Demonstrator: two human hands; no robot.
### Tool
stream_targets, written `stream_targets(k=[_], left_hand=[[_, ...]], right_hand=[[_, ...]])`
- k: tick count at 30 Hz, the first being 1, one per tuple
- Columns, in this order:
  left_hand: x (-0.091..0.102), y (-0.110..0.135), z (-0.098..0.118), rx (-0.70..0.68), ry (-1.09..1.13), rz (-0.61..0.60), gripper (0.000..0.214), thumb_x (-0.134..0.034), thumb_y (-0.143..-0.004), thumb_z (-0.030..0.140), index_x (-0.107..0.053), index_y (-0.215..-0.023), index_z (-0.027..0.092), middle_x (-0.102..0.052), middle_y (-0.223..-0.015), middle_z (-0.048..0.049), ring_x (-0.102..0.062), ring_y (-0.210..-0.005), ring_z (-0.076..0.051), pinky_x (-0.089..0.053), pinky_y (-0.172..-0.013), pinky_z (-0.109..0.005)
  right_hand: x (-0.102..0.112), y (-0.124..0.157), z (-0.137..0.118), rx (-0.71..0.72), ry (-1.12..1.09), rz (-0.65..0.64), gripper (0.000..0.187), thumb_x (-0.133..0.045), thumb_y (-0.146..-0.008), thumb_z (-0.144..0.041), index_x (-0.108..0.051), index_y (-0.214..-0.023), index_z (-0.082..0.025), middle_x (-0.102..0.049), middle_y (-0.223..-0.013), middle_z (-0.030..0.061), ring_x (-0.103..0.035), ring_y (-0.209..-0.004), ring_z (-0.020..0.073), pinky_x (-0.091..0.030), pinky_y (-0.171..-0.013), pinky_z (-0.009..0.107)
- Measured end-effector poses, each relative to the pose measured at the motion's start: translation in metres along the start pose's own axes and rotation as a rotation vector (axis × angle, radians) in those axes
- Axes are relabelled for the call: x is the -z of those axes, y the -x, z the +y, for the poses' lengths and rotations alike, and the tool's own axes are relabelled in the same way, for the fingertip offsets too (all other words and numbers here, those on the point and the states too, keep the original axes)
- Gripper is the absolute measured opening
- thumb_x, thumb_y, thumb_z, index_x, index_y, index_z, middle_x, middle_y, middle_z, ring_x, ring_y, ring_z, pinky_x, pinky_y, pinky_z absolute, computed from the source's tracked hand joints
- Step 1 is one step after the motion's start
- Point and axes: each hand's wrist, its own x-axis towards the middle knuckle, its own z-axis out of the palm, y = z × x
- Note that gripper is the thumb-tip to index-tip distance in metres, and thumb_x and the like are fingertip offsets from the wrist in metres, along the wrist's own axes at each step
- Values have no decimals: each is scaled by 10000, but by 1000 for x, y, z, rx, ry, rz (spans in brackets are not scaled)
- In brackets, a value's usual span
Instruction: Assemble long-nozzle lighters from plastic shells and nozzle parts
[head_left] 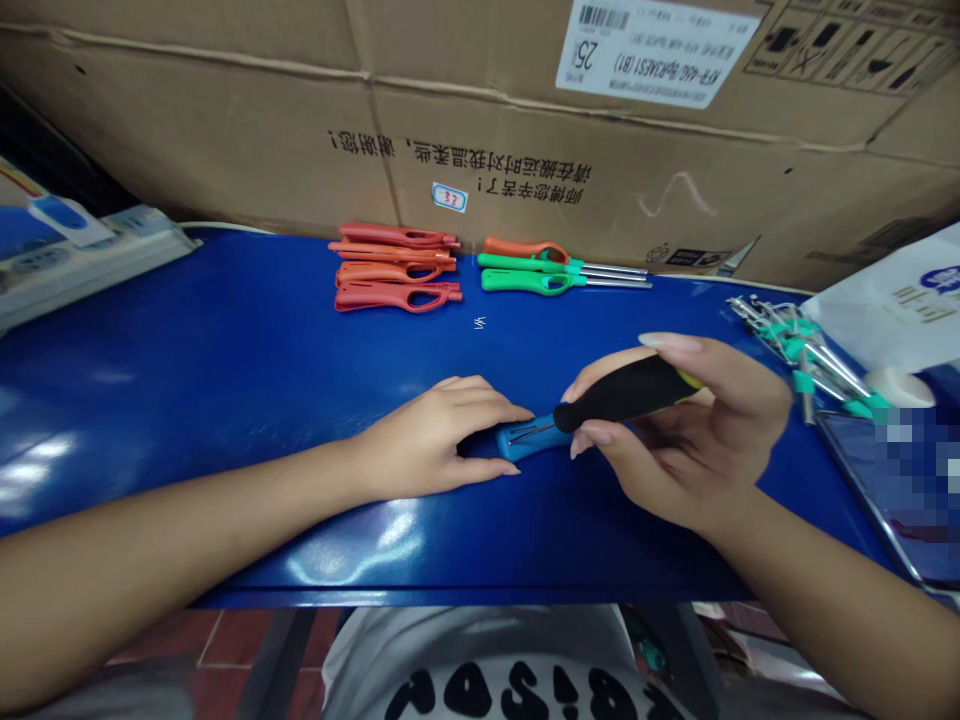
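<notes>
From here I see the left hand (pixel 420 440) lightly pinching a blue lighter casing (pixel 534 446) by its end, thumb and forefinger parted just its width, on the blue surface (pixel 232 370). The right hand's (pixel 697 430) fingers (pixel 724 375) curl around a black screwdriver handle (pixel 626 393), its thin shaft slanting over the casing. Red-orange casings (pixel 386 271) lie beyond, near the carton (pixel 262 140).
</notes>
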Motion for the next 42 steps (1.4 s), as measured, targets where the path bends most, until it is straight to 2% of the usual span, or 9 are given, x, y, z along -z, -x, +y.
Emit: stream_targets(k=[6, 12, 17, 25, 30, 36, 42], left_hand=[[0, 1, -1, 13, 6, -4, 427, -758, -901, 397, -653, -1250, 173, -749, -1129, -89, -657, -1038, -236, -495, -933, -382], [1, 0, 0, 8, 4, -16, 447, -767, -893, 386, -656, -1242, 129, -746, -1118, -93, -653, -1034, -238, -491, -925, -381], [1, 0, -1, 11, 15, -7, 430, -764, -899, 371, -650, -1245, 143, -745, -1125, -90, -649, -1036, -234, -495, -934, -379], [1, 1, 0, 26, 38, -25, 408, -766, -897, 378, -658, -1225, 161, -745, -1137, -86, -651, -1049, -238, -500, -950, -384], [2, 1, 1, 57, 48, -44, 353, -762, -899, 367, -668, -1183, 181, -743, -1121, -71, -648, -1047, -236, -495, -953, -377], [1, 1, 1, 69, 61, -43, 313, -763, -899, 367, -659, -1126, 179, -734, -1094, -61, -641, -1032, -220, -479, -953, -352], [2, 1, 1, 66, 63, -62, 266, -763, -901, 356, -655, -1068, 180, -732, -1078, -53, -641, -1032, -210, -465, -962, -342]], right_hand=[[0, -1, -1, -9, 35, 8, 697, -737, -851, -86, -521, -1473, -316, -718, -1130, 60, -732, -812, 187, -648, -492, 253], [1, 3, 2, -39, 5, 38, 714, -765, -821, -95, -541, -1459, -325, -710, -970, 44, -726, -769, 202, -638, -471, 262], [1, 1, 3, 9, 21, -16, 722, -750, -833, -78, -514, -1479, -295, -716, -1055, 55, -730, -789, 191, -638, -478, 252], [1, 1, 1, -16, 30, 43, 721, -792, -810, -114, -534, -1453, -314, -730, -1180, 96, -756, -782, 233, -638, -450, 291], [-1, 1, 2, -6, 59, 45, 685, -769, -837, -118, -539, -1445, -336, -680, -1285, 86, -752, -787, 202, -640, -462, 269], [-1, 1, 3, -4, 56, 35, 703, -765, -824, -116, -541, -1451, -342, -692, -1263, 71, -743, -762, 198, -636, -461, 276], [2, -1, -1, -37, 27, -25, 686, -716, -847, -92, -507, -1470, -290, -716, -1202, 106, -748, -795, 210, -625, -466, 265]])
